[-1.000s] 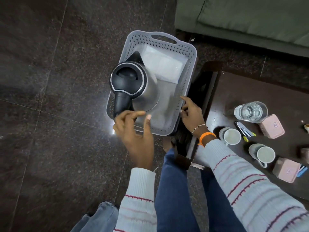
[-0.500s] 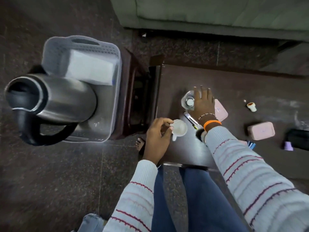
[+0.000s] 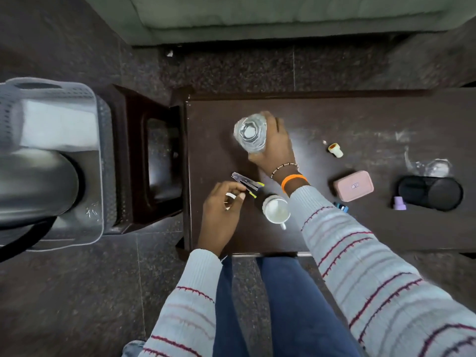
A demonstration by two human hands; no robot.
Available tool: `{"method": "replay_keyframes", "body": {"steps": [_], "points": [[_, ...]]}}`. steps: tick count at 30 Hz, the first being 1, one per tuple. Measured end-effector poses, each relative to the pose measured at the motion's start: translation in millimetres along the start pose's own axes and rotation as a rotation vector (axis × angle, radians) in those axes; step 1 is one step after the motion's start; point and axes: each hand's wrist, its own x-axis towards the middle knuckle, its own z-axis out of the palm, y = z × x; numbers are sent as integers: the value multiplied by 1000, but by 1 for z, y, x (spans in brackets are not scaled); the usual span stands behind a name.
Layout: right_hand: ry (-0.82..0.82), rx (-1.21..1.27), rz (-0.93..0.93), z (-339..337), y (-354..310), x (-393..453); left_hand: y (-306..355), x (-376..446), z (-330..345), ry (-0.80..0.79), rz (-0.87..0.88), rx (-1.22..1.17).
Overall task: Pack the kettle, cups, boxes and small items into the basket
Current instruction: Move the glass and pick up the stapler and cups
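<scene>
The steel kettle [image 3: 33, 186] with its black handle stands in the grey basket [image 3: 101, 161] at the far left, beside a white folded sheet [image 3: 59, 122]. My right hand [image 3: 275, 150] is shut on a clear glass [image 3: 249, 134], held tilted above the dark table [image 3: 360, 117]. My left hand [image 3: 221, 207] is closed over a white cup, only its rim [image 3: 230, 195] showing, right by a metal stapler with yellow pens [image 3: 247, 184]. A second white cup [image 3: 276, 209] stands by my right wrist. A pink box [image 3: 353, 186] lies further right.
A small white-and-orange cap [image 3: 335, 149], a blue item [image 3: 341, 207], a purple piece [image 3: 399, 203], a black oval case [image 3: 430, 193] and clear plastic [image 3: 427, 167] lie on the table's right half. A dark stool [image 3: 149, 161] stands between basket and table. A green sofa [image 3: 283, 14] runs along the back.
My left hand let go of the kettle in the basket and took a white cup. My right hand closed around the glass and raised it. The view swung right toward the table.
</scene>
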Motion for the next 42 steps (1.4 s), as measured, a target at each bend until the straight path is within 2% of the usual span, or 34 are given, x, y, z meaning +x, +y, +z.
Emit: {"method": "replay_keyframes", "body": {"steps": [4, 8, 17, 22, 33, 37, 42], "points": [[117, 24, 77, -32, 18, 11, 15, 0, 22, -48, 43, 8], [163, -6, 210, -57, 51, 12, 23, 1, 43, -87, 57, 33], [74, -72, 371, -68, 112, -13, 25, 4, 74, -117, 38, 122], [45, -74, 384, -65, 123, -21, 26, -2, 82, -132, 36, 130], [-15, -87, 331, -69, 113, -32, 23, -5, 74, -92, -5, 57], [-75, -199, 159, -62, 73, -46, 24, -4, 53, -26, -15, -71], [-154, -74, -47, -31, -9, -68, 19, -9, 2, 140, -57, -245]]}}
